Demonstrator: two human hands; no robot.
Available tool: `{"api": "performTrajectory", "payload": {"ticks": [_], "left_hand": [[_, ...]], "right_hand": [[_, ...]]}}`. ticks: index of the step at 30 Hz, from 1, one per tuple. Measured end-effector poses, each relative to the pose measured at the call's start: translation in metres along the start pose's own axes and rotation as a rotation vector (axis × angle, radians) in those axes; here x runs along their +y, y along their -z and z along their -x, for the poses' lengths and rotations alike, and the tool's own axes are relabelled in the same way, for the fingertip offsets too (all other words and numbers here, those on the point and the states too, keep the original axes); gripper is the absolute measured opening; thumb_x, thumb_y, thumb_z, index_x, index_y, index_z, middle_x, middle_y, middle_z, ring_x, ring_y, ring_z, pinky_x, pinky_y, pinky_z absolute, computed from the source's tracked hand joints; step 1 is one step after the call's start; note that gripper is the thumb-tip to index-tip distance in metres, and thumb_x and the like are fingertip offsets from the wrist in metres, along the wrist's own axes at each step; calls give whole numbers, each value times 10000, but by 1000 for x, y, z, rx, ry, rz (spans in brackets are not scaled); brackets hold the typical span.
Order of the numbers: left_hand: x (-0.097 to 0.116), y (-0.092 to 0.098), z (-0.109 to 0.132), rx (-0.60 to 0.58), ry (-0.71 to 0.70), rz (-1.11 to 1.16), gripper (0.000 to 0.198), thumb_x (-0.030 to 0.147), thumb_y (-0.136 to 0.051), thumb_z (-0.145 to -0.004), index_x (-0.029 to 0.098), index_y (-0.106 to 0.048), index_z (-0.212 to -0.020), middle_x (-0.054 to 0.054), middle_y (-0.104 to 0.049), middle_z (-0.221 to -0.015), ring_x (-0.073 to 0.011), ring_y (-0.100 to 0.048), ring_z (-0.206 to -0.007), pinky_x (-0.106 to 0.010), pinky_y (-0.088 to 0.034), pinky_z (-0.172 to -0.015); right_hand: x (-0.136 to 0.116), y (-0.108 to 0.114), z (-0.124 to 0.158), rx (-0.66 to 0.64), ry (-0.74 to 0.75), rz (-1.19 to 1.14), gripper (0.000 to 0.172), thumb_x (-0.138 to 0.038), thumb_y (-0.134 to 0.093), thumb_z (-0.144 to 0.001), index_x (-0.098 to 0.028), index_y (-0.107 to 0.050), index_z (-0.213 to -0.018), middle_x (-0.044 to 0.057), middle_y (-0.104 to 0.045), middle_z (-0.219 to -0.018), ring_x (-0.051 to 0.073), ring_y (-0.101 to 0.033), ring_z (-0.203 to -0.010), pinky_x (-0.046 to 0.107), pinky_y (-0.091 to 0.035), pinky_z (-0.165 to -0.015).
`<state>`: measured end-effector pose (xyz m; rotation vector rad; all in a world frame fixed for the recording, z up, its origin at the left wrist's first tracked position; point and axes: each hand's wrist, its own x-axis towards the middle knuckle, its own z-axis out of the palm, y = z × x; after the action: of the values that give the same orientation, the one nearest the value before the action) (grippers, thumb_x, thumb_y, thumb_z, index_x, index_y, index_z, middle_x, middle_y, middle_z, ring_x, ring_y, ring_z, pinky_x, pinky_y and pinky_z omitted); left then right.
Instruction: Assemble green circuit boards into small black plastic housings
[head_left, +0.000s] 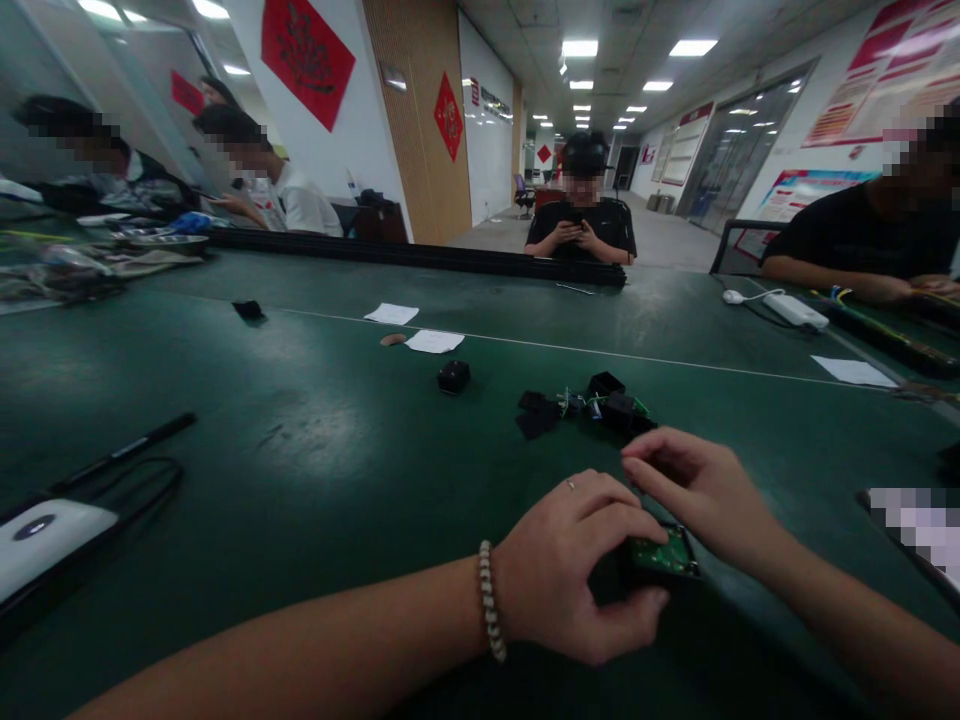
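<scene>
The small green board [664, 553] is clamped between the thumb and fingers of the left hand [577, 570]. The right hand [701, 490] is bent just over it; its grip cannot be told. Pressed too hard, the board could be cracked or flicked away.

White ceiling panels [579, 47] above the far end of the table [300, 440] give cold, even light, yet the table's dark green top stays dim. A dull sheen lies left of the table's centre. At its near edge the left hand [577, 570] and right hand [697, 490] shade the circuit board [660, 555], which looks murky. The table's edges bow, and its left end is smeared.
</scene>
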<state>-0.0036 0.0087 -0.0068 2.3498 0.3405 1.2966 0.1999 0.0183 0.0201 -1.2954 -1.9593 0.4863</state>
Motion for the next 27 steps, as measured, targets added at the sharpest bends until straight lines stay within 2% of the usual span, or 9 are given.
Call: {"api": "performTrajectory", "payload": {"ticks": [3,5,8,11,16,21,24,27], "left_hand": [[-1,-2,0,43,-30,-1,348,298,-692,-825,174,-616,-1141,-102,-690,-1003,-245,-690,-921,-407,-619,-841],[-1,-3,0,67,-44,-2,355,317,-691,-821,169,-617,-1134,-104,-687,-1001,-243,-690,-909,-400,-616,-831],[-1,-5,0,87,-55,-14,349,324,-682,-819,160,-620,-1120,-104,-687,-987,-236,-690,-886,-382,-609,-803],[-2,-7,0,100,-82,-22,344,333,-680,-812,157,-620,-1101,-97,-688,-959,-232,-689,-872,-374,-599,-790],[-3,-8,1,100,-65,-18,355,348,-680,-809,168,-616,-1108,-95,-684,-958,-237,-685,-877,-396,-596,-810],[-2,-6,0,92,-57,-3,348,346,-680,-809,181,-622,-1110,-95,-694,-962,-243,-693,-877,-400,-604,-815],[-2,-5,0,87,-64,-9,343,333,-679,-803,184,-624,-1107,-92,-699,-958,-243,-699,-871,-399,-611,-808],[-1,-5,0,83,-52,-13,342,324,-677,-803,178,-623,-1107,-94,-699,-956,-239,-697,-867,-402,-618,-806]], "right_hand": [[3,-21,-41,-63,108,88,112,-198,-643,-906,-185,-729,-976,76,-808,-870,220,-764,-757,360,-642,-704],[4,-32,-65,-139,207,164,188,-127,-691,-837,-184,-756,-1005,113,-817,-1021,275,-747,-969,443,-608,-875],[3,-43,-91,-287,353,260,343,-80,-753,-773,-192,-783,-1096,125,-796,-1238,338,-634,-1271,540,-462,-1093],[0,-48,-105,-394,435,340,405,-53,-756,-767,-194,-791,-1145,132,-773,-1323,387,-525,-1416,622,-344,-1144],[-6,-51,-111,-475,491,401,323,-17,-726,-806,-199,-821,-1055,119,-839,-1169,395,-593,-1356,665,-281,-1134],[-8,-57,-104,-368,478,352,304,2,-631,-876,-156,-812,-1062,159,-835,-1119,337,-688,-1206,589,-363,-1109],[-3,-58,-93,-213,403,291,309,-50,-591,-926,-175,-790,-1127,150,-824,-1102,298,-719,-1074,528,-477,-1023],[4,-47,-70,-48,291,214,299,-102,-586,-927,-216,-785,-1121,112,-822,-1071,276,-732,-1029,465,-559,-944]]}}
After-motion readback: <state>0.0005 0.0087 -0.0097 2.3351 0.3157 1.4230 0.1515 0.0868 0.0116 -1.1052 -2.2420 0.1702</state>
